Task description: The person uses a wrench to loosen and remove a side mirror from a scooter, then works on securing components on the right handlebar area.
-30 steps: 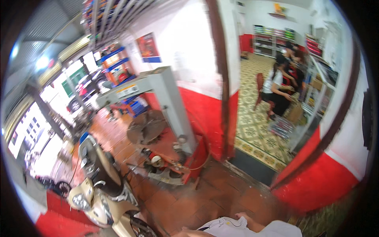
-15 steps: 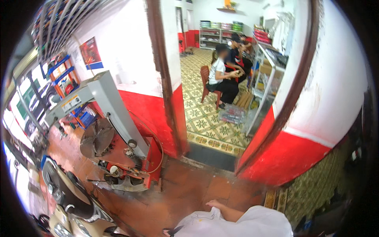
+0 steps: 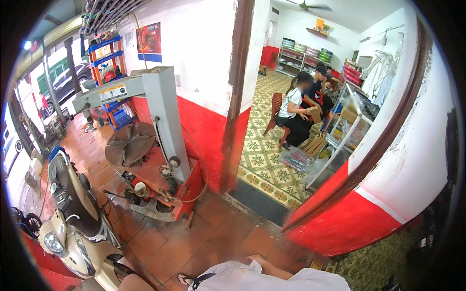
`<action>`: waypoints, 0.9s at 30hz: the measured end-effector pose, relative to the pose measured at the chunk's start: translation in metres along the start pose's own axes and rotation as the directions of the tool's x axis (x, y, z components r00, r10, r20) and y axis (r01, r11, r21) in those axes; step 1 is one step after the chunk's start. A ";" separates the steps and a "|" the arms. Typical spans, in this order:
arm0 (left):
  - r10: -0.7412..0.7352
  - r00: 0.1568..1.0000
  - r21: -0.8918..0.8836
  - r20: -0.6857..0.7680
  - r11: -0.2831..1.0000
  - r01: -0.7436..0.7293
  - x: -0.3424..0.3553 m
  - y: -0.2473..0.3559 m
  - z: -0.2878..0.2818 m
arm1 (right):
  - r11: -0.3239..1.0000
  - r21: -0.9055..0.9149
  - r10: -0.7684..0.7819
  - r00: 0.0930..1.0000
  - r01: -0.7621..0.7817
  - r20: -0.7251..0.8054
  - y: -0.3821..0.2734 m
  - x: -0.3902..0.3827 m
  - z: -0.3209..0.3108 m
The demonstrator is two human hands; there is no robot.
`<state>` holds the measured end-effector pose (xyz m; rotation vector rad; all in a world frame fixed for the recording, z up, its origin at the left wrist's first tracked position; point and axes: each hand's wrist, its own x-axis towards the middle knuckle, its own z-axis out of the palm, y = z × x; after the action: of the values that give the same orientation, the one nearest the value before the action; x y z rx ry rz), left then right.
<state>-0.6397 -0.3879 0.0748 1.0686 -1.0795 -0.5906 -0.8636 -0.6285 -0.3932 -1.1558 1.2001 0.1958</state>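
Note:
Beside my white shirt point(image 3: 242, 277) at the lower edge, my right hand point(image 3: 255, 261) is held low in front of me over the red tiles. Its fingers are too small and partly hidden, so I cannot make out whether they hold anything. My left hand does not show. Farther left along the lower edge is a rounded patch of bare skin point(image 3: 135, 283), which I cannot tell as arm or leg. A sandalled foot point(image 3: 184, 279) peeks out beside the shirt. Neither hand visibly touches anything around me.
A tyre-changing machine point(image 3: 167, 128) stands ahead left, with a beige scooter point(image 3: 73, 242) nearer. Past the doorway's dark threshold point(image 3: 259, 201), several people sit near a white shelf rack point(image 3: 335, 162); one point(image 3: 293, 106) occupies a brown chair point(image 3: 274, 114). A red-and-white wall point(image 3: 359, 223) borders the right.
The view has turned and tilted, so the doorway and machine sit farther right. More of the scooter shows at lower left. The nearest seated person now holds a brown piece like cardboard.

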 end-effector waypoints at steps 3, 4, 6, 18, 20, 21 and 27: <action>0.022 0.999 -0.009 -0.047 1.000 -0.023 -0.007 0.005 -0.003 | 0.991 -0.042 -0.123 0.988 0.127 0.089 0.031 0.043 -0.021; 0.040 0.998 -0.021 -0.056 0.999 -0.041 -0.011 0.009 -0.004 | 0.978 -0.129 -0.158 0.986 0.163 0.048 0.043 0.065 -0.028; 0.063 0.995 -0.020 -0.072 0.998 -0.064 -0.019 0.013 -0.009 | 0.927 -0.305 -0.229 0.974 0.219 0.005 0.055 0.097 -0.031; 0.091 0.981 0.104 -0.174 0.992 -0.073 -0.046 0.025 -0.022 | 0.988 -0.151 0.008 0.991 0.012 0.131 -0.023 0.051 0.018; 0.088 0.977 0.121 -0.194 0.991 -0.065 -0.048 0.025 -0.022 | 0.981 -0.193 0.021 0.990 0.005 0.137 -0.022 0.034 0.021; 0.095 0.977 0.125 -0.189 0.990 -0.072 -0.046 0.032 -0.024 | 0.967 -0.254 0.009 0.994 0.017 0.105 -0.017 0.035 0.024; 0.082 0.967 0.159 -0.240 0.986 -0.045 -0.049 0.029 -0.027 | 0.948 -0.293 -0.084 0.986 0.124 0.146 0.021 0.061 0.017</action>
<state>-0.6371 -0.3251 0.0791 1.2011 -0.9479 -0.3170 -0.8413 -0.6320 -0.4554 -1.4463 1.0104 0.3797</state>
